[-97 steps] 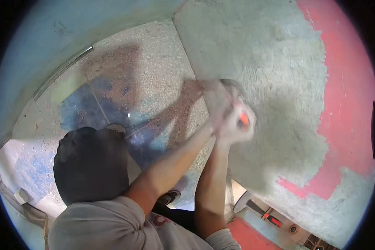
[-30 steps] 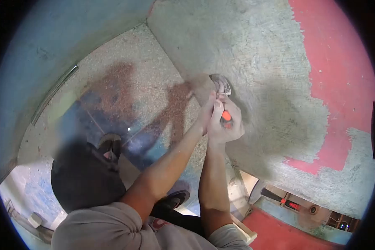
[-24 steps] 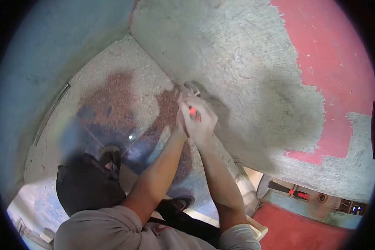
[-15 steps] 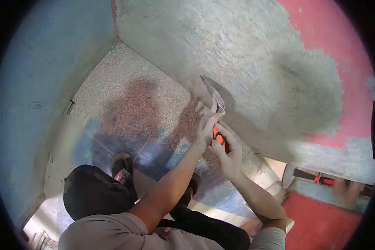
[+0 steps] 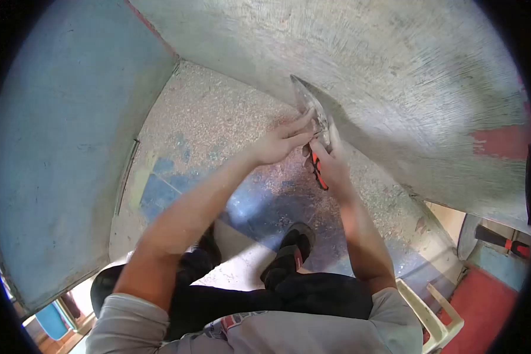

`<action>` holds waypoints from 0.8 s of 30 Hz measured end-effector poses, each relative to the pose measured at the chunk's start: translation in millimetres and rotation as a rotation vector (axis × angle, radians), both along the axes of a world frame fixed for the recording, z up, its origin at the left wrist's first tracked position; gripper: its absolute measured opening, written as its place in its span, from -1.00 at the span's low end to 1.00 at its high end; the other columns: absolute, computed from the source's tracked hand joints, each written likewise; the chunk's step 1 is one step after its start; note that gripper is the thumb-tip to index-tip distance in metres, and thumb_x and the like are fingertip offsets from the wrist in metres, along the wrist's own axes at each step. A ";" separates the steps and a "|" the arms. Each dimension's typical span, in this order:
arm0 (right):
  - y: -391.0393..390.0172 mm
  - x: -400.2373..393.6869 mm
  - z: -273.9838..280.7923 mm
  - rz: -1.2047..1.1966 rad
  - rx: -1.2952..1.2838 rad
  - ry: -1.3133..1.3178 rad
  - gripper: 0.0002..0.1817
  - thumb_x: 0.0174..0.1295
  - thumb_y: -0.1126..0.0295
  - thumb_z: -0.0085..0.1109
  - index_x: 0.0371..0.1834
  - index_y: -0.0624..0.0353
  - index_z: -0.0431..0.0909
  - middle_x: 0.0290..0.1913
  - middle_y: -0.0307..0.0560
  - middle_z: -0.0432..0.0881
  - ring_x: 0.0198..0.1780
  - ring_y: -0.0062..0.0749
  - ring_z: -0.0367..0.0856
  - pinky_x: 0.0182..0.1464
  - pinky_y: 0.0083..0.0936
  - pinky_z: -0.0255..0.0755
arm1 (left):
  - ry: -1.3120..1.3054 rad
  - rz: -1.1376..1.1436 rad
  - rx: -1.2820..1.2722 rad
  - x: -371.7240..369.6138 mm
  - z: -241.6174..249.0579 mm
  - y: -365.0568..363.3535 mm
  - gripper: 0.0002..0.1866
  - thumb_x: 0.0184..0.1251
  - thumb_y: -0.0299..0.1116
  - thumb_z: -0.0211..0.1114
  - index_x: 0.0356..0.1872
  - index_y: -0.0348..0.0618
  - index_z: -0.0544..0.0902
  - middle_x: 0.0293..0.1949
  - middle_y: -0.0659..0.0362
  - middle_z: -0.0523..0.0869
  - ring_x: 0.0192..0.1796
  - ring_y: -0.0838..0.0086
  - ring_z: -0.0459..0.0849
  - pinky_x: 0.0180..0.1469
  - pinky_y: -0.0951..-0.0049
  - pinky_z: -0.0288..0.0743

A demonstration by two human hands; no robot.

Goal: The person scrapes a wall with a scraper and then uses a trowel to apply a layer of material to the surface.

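My right hand [image 5: 331, 164] is closed around the orange-and-black handle [image 5: 318, 171] of a scraper. Its wide metal blade [image 5: 308, 100] points up and away from me, close against the scratched grey wall [image 5: 395, 76]. From the left, my left hand [image 5: 284, 140] reaches across with its fingers stretched out, the fingertips at the blade just above the handle. Part of the handle is hidden under my right fingers.
Pale chips and dust cover the floor [image 5: 218, 112] below the wall. A blue-grey panel [image 5: 59, 147] stands on the left. At lower right are a second scraper [image 5: 494, 237], a cream plastic stool [image 5: 439, 333] and a red surface [image 5: 484, 307].
My left hand has shifted from around the top of the handle to the blade, its fingers now straightened. My view has turned, and both hands and the scraper appear higher.
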State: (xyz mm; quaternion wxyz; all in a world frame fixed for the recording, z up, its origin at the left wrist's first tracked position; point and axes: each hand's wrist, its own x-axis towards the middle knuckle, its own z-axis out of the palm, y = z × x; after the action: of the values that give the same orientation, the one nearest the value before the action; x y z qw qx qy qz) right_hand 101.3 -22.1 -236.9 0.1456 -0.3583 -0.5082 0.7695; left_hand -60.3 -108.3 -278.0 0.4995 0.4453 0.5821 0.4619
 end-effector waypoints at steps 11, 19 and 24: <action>-11.0 -42.1 2.9 0.118 0.223 -0.116 -0.29 0.46 0.54 0.01 0.66 0.03 0.04 -0.40 -0.15 0.56 -0.58 -0.59 0.45 -0.59 -0.53 0.33 | 0.650 -0.031 -0.383 -97.5 109.5 -23.2 -0.10 0.48 0.13 0.25 0.65 -0.15 0.14 0.57 -0.11 0.32 0.57 0.10 0.34 0.59 0.22 0.18; -14.4 -44.3 -8.9 0.074 0.255 -0.054 -0.33 0.47 0.46 0.05 0.62 -0.04 0.11 -0.41 -0.22 0.56 -0.59 -0.59 0.42 -0.60 -0.55 0.29 | 0.596 0.664 0.150 -166.8 169.5 -27.0 0.05 0.43 0.10 0.36 0.67 -0.12 -0.12 0.67 -0.07 -0.05 0.69 0.12 -0.09 0.67 0.16 -0.11; -32.5 -33.8 17.5 -0.011 0.124 -0.099 -0.31 0.47 0.49 0.06 0.65 0.01 0.10 -0.47 -0.20 0.55 -0.60 -0.60 0.42 -0.61 -0.52 0.31 | 0.749 0.683 0.327 -169.5 214.8 -20.0 0.15 0.41 0.10 0.38 0.69 -0.13 -0.25 0.69 -0.21 -0.22 0.72 0.09 -0.27 0.69 0.12 -0.22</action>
State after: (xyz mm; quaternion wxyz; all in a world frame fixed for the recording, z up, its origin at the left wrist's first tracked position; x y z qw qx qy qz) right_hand 67.4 -54.6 -219.4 0.1465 -0.3889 -0.5593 0.7172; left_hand -229.8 -128.4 -63.2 0.0026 0.4369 0.7529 0.4923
